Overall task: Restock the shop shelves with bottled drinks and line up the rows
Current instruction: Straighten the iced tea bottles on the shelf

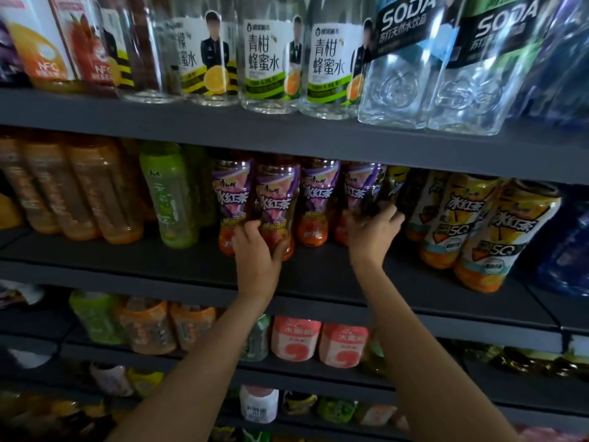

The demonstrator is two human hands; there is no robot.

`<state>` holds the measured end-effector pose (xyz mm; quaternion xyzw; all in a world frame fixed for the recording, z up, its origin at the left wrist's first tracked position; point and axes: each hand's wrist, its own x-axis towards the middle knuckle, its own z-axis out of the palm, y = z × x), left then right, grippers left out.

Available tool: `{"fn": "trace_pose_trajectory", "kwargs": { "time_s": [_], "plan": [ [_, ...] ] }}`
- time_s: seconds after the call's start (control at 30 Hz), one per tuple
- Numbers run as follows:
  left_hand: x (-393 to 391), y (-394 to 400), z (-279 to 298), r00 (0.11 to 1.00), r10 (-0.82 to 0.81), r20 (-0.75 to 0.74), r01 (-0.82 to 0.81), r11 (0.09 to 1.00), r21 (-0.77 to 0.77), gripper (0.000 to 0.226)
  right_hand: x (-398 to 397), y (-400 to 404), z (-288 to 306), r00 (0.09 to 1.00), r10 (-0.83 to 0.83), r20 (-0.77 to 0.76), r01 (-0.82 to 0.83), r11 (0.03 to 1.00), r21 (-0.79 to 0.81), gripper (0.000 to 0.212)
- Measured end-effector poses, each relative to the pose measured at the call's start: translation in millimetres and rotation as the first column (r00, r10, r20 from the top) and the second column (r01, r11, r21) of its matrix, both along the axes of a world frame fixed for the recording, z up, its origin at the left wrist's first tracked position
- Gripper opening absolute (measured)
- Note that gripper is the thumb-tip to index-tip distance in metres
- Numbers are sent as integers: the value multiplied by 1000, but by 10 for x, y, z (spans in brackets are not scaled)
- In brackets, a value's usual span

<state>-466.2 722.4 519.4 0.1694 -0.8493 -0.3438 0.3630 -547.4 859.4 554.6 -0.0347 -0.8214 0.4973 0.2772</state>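
The dark middle shelf carried a row of 4 purple-labelled iced tea bottles, yellow-labelled iced tea bottles just to their right and a green bottle to their left. My left hand gripped the 2nd purple bottle low on its body, fingers wrapped round it. My right hand curled round the 4th purple bottle, standing further back on the shelf.

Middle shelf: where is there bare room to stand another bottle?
The front strip of the middle shelf is bare, ahead of the green bottle and orange bottles. It is crowded where both hands hold purple-label bottles and around the yellow-label bottles.
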Motion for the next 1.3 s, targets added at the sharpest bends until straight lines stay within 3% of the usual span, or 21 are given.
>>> {"fn": "trace_pose_trajectory", "kwargs": {
  "time_s": [0.1, 0.37, 0.53, 0.77, 1.3],
  "plan": [
    [9, 4, 11, 1000, -6, 13, 6, 1000, -6, 52, -162, -7, 35, 986, 25, 164, -31, 999, 35, 68],
    [45, 12, 32, 1000, -12, 14, 12, 1000, -11, 49, -8, 156, 1, 995, 80, 64, -87, 988, 124, 55],
    [31, 13, 10, 1000, -10, 14, 10, 1000, -15, 50, 340, 197, 19, 952, 295, 75, -305, 925, 225, 47],
    [42, 8, 10, 999, -22, 27, 23, 1000, -9, 50, 524, -73, -11, 931, 353, 88, -362, 925, 119, 53],
    [44, 20, 13, 1000, -10, 25, 10, 999, -33, 51, 529, -284, -5, 914, 388, 117, -398, 914, 76, 50]
  ]
}}
